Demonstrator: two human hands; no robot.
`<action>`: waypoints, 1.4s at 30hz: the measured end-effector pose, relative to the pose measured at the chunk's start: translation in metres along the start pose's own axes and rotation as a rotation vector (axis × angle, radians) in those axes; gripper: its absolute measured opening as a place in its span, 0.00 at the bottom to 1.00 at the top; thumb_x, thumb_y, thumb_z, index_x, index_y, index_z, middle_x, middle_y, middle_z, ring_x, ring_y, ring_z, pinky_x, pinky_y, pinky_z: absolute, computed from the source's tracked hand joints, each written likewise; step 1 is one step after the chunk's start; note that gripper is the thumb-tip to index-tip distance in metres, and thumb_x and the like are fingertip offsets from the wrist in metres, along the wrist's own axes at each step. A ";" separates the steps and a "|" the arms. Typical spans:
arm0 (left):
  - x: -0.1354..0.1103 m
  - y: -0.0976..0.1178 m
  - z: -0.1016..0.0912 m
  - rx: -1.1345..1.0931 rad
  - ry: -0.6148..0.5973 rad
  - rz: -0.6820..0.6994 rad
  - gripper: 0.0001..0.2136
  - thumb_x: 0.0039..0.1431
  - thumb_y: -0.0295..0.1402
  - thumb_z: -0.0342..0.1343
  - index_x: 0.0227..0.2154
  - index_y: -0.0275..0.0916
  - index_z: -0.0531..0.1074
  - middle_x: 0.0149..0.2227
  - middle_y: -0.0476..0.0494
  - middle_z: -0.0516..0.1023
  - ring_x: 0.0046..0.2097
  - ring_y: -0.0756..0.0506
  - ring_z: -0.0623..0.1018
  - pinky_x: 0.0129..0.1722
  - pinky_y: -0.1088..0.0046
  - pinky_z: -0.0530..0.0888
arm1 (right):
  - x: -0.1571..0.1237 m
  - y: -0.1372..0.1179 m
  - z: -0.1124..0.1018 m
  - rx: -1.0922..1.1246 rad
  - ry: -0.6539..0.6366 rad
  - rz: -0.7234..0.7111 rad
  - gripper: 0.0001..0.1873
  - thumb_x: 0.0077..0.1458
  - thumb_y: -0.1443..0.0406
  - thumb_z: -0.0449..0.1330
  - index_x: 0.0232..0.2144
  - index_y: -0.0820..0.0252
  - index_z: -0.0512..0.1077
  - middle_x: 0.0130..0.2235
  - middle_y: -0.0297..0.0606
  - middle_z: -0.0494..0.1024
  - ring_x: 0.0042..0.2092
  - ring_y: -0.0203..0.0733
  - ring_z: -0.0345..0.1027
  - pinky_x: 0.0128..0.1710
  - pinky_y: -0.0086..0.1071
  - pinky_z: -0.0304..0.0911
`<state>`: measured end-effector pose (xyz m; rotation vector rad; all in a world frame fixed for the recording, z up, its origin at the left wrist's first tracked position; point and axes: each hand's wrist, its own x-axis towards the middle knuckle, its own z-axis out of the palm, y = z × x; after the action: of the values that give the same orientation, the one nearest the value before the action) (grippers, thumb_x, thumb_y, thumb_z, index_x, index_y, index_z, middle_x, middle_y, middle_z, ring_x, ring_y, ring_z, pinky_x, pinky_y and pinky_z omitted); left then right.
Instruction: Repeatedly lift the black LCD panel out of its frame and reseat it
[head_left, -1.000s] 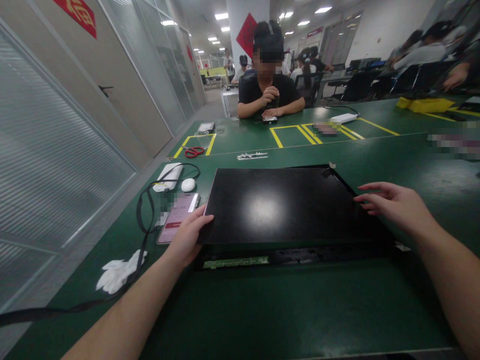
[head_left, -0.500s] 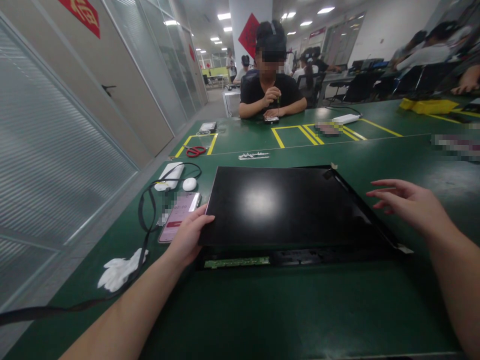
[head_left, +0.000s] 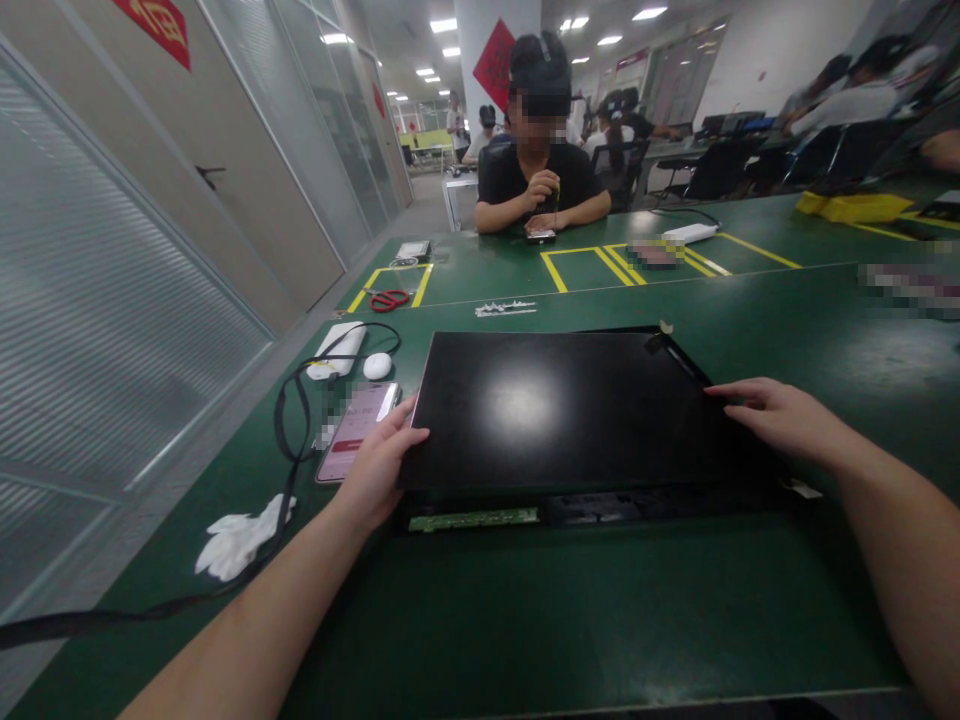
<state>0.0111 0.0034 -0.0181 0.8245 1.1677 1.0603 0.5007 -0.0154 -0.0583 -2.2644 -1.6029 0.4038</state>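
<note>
A flat black LCD panel (head_left: pixel 585 420) lies tilted above a shallow black frame (head_left: pixel 637 505) on the green table. Its left edge is gripped by my left hand (head_left: pixel 384 455), thumb on the top face and the other fingers partly hidden beneath. At the opposite edge my right hand (head_left: pixel 780 415) has its fingertips on the panel's rim, index finger and thumb showing. A narrow green circuit board (head_left: pixel 474 520) shows along the frame's near side. Pale tape pieces (head_left: pixel 806 488) stick out at the right-hand corners.
Left of the panel are a phone (head_left: pixel 358 435), a white rounded case (head_left: pixel 377 366), a white power bank (head_left: pixel 337 350), a black strap (head_left: pixel 289 400) and white gloves (head_left: pixel 244 540). Red-handled scissors (head_left: pixel 390 300) lie beyond. Across the table sits a person (head_left: pixel 544 180) handling a small device.
My right hand has moved left from the air beside the panel onto its right edge. My left hand keeps its grip, and the panel has hardly shifted.
</note>
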 end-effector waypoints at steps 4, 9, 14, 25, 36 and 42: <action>0.000 0.000 0.001 0.008 0.013 0.008 0.31 0.45 0.22 0.61 0.57 0.41 0.74 0.33 0.47 0.86 0.33 0.41 0.84 0.27 0.72 0.79 | -0.001 0.000 0.001 -0.013 -0.023 0.015 0.20 0.49 0.64 0.60 0.45 0.54 0.82 0.42 0.42 0.80 0.38 0.47 0.75 0.41 0.40 0.70; 0.000 -0.001 0.001 0.003 0.017 0.023 0.31 0.44 0.22 0.62 0.55 0.39 0.73 0.33 0.47 0.85 0.34 0.40 0.84 0.26 0.72 0.78 | -0.001 0.003 0.004 -0.008 -0.020 0.019 0.21 0.50 0.65 0.58 0.46 0.55 0.82 0.46 0.44 0.79 0.39 0.46 0.74 0.43 0.40 0.70; 0.000 -0.002 0.002 0.023 0.026 0.032 0.31 0.42 0.24 0.63 0.55 0.39 0.72 0.34 0.47 0.85 0.37 0.39 0.84 0.27 0.72 0.76 | 0.003 0.009 0.006 -0.013 -0.002 -0.034 0.19 0.48 0.65 0.59 0.42 0.54 0.82 0.48 0.43 0.79 0.41 0.46 0.74 0.47 0.40 0.70; 0.012 -0.005 -0.020 0.328 0.001 0.295 0.29 0.43 0.37 0.67 0.51 0.39 0.76 0.63 0.38 0.73 0.65 0.31 0.69 0.64 0.55 0.65 | 0.006 0.010 0.004 -0.046 -0.030 -0.035 0.20 0.49 0.63 0.57 0.43 0.55 0.82 0.51 0.45 0.79 0.45 0.49 0.76 0.50 0.41 0.71; 0.031 -0.021 -0.039 0.721 0.030 0.311 0.26 0.41 0.40 0.66 0.47 0.40 0.79 0.65 0.35 0.68 0.68 0.30 0.64 0.66 0.49 0.61 | 0.000 -0.001 0.000 0.064 -0.032 0.013 0.20 0.45 0.62 0.57 0.40 0.56 0.81 0.51 0.45 0.80 0.47 0.51 0.76 0.52 0.42 0.70; 0.034 -0.025 -0.044 0.849 -0.001 0.352 0.24 0.45 0.40 0.64 0.48 0.41 0.78 0.64 0.35 0.68 0.67 0.32 0.66 0.66 0.50 0.62 | -0.001 0.000 0.000 0.196 -0.057 0.069 0.20 0.42 0.62 0.59 0.40 0.54 0.80 0.47 0.43 0.83 0.48 0.52 0.77 0.51 0.42 0.70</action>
<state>-0.0244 0.0275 -0.0616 1.7385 1.5246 0.8150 0.5008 -0.0161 -0.0585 -2.1810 -1.4455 0.6202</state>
